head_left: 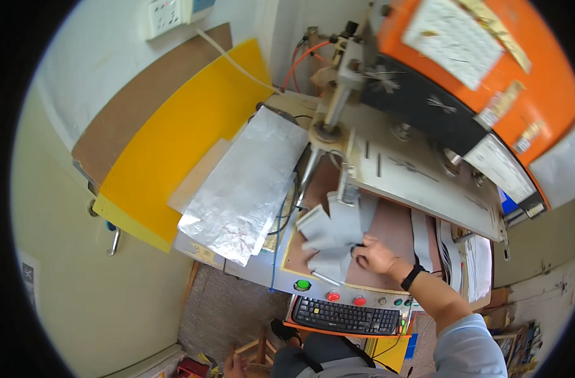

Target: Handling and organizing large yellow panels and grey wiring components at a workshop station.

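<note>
My right hand [376,255], with a black band on its wrist, reaches over the brown work surface of a press. Its fingers are curled closed at the edge of several overlapping pale grey sheet pieces [341,233]. A small dark thing shows at the fingertips, too small to make out. The grey pieces lie fanned out, partly below the raised metal plate [420,164]. Low down beside my legs, my left hand [235,365] hangs away from the press, cut by the lower edge; its fingers are not clear.
Silvery foil sheets [246,183] lie left of the work surface, before a large yellow board [180,145]. Green and red buttons line the front edge, above a black keyboard [344,316]. Grey strips [421,236] lie at the right. The orange press head [527,69] overhangs the back.
</note>
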### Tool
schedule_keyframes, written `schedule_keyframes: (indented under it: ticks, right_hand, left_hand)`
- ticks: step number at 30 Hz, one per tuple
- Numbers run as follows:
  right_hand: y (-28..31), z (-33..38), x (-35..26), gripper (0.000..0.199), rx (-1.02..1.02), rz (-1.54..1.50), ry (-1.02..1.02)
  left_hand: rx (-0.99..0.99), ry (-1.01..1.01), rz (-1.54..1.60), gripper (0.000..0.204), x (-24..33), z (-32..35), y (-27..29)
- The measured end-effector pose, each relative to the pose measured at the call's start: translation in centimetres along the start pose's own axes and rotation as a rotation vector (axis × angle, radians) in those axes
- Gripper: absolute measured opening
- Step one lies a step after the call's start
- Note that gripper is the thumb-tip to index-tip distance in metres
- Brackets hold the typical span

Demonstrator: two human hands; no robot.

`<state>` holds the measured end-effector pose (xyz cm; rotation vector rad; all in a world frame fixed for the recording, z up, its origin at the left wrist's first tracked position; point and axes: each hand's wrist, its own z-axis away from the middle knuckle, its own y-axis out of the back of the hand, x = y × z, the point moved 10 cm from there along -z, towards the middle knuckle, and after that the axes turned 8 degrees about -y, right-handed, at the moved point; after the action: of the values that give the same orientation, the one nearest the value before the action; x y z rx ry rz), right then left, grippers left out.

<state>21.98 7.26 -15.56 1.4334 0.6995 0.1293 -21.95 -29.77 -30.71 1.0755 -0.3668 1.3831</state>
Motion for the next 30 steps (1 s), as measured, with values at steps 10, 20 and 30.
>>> schedule_keyframes:
  ticks: [10,20,30]
  right_hand:
    - [-3.0,3.8,-0.3,0.024,-0.041,0.089,-0.019]
    - [-4.0,6.3,-3.6,0.023,0.116,0.371,0.163]
    - [-5.8,6.3,-3.1,0.035,-0.133,0.380,-0.010]
  left_hand:
    - [-0.178,-0.457,0.430,0.021,20.1,-7.5,-10.7]
    - [-0.304,-0.643,0.244,0.055,37.3,-6.8,-23.0]
    - [-0.546,-0.392,0.362,0.061,36.7,-11.2,-29.3]
